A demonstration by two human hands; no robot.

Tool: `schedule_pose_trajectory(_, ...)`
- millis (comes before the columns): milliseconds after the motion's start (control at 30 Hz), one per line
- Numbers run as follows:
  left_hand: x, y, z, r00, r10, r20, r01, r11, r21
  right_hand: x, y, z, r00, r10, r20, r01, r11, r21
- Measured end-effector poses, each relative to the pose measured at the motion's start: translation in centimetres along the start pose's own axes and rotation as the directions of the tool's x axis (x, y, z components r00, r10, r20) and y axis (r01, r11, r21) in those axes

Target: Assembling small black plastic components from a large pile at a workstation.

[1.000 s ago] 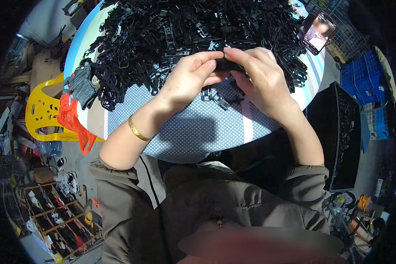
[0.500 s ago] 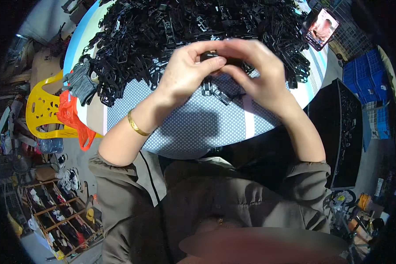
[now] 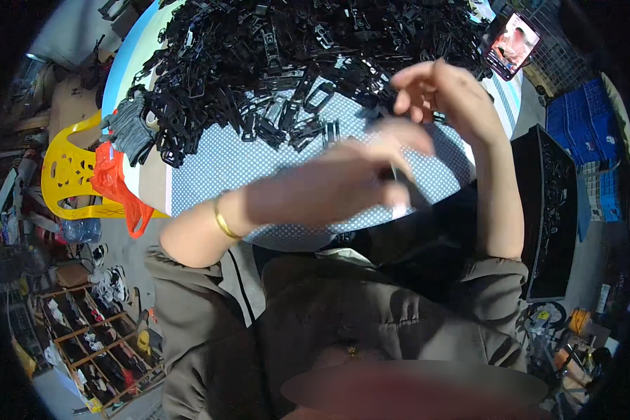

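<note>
My left hand [image 3: 350, 175], with a gold bangle on its wrist, is over the front part of the round table [image 3: 210, 171], which has a dotted blue-white cover. Motion smears its fingers, so I cannot see whether they hold anything. Farther back and to the right, my right hand [image 3: 455, 98] hovers by the near right edge of a big heap of black plastic clips [image 3: 259, 63]. Its fingers are loosely bent and apart, with nothing visible in them. Several loose clips [image 3: 304, 133] lie at the heap's front edge, beyond my left hand.
A phone [image 3: 514, 45] with a lit screen stands at the table's right edge. Below it are a large black bin [image 3: 556, 203] with black pieces and blue crates [image 3: 581, 119]. On the left are a grey glove [image 3: 129, 129], a red bag [image 3: 108, 175] and a yellow chair [image 3: 66, 168].
My hands were together over the front of the heap and have parted. The left swung right and toward me; the right moved right, its fingers toward the heap.
</note>
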State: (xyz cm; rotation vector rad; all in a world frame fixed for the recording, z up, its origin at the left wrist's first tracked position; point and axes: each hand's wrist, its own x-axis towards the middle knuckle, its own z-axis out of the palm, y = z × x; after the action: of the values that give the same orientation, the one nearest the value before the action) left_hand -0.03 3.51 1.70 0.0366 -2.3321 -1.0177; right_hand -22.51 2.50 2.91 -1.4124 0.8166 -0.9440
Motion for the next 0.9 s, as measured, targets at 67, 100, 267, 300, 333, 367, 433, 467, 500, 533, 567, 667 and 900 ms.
schedule_pose_trajectory(67,-0.5,0.3,1.9,0.894,-0.099,0.437,0.157,0.983,-0.098,-0.1,1.3,2.6,0.993,-0.034,-0.11,-0.01,0.927,-0.376)
schedule_pose_trajectory(100,-0.7,0.0,2.4,0.895,-0.1,0.434,0.158,0.983,-0.099,-0.3,1.1,4.2,0.998,-0.014,-0.067,-0.023,0.856,-0.517)
schedule_pose_trajectory(267,0.0,1.1,0.8,0.904,-0.004,0.428,0.0,1.0,0.01,-0.6,2.4,6.8,0.956,-0.259,0.134,0.228,0.381,-0.896)
schedule_pose_trajectory(300,-0.1,0.5,0.1,0.967,0.052,0.248,-0.038,0.997,-0.061,-0.3,2.6,6.9,0.965,-0.224,0.138,0.216,0.376,-0.901)
schedule_pose_trajectory(333,-0.4,0.4,-1.0,0.986,-0.087,0.141,0.111,0.979,-0.17,-0.2,2.6,7.0,0.963,-0.226,0.145,0.225,0.378,-0.898)
schedule_pose_trajectory(367,-1.8,-2.6,-1.4,0.997,0.0,-0.081,0.008,0.994,0.105,-0.2,2.6,7.1,0.966,-0.203,0.162,0.231,0.387,-0.893)
schedule_pose_trajectory(433,0.7,-1.8,-4.0,0.793,-0.397,-0.461,0.512,0.845,0.153,-0.5,2.1,7.2,0.967,-0.228,0.116,0.21,0.446,-0.87)
schedule_pose_trajectory(467,0.2,-3.9,-5.2,0.808,-0.309,-0.501,0.556,0.682,0.475,-0.5,2.1,7.0,0.967,-0.229,0.114,0.209,0.447,-0.87)
schedule_pose_trajectory(500,-0.4,-5.7,-5.7,0.801,-0.298,-0.52,0.588,0.555,0.588,-0.5,2.2,6.7,0.962,-0.257,0.093,0.216,0.504,-0.836)
schedule_pose_trajectory(533,-0.5,-6.4,-5.9,0.774,-0.339,-0.535,0.63,0.499,0.595,-0.5,2.0,6.6,0.955,-0.286,0.076,0.23,0.558,-0.797)
schedule_pose_trajectory(567,-0.6,-6.9,-5.9,0.765,-0.376,-0.523,0.644,0.435,0.629,-0.5,1.6,6.4,0.97,-0.237,0.061,0.196,0.603,-0.774)
schedule_pose_trajectory(667,-0.2,-7.1,-5.5,0.735,-0.466,-0.493,0.661,0.331,0.673,-0.4,1.9,5.2,0.972,-0.227,0.066,0.215,0.735,-0.643)
schedule_pose_trajectory(900,0.1,-6.6,-6.3,0.706,-0.455,-0.542,0.7,0.565,0.438,0.1,2.5,3.8,0.959,-0.111,-0.259,0.035,0.959,-0.282)
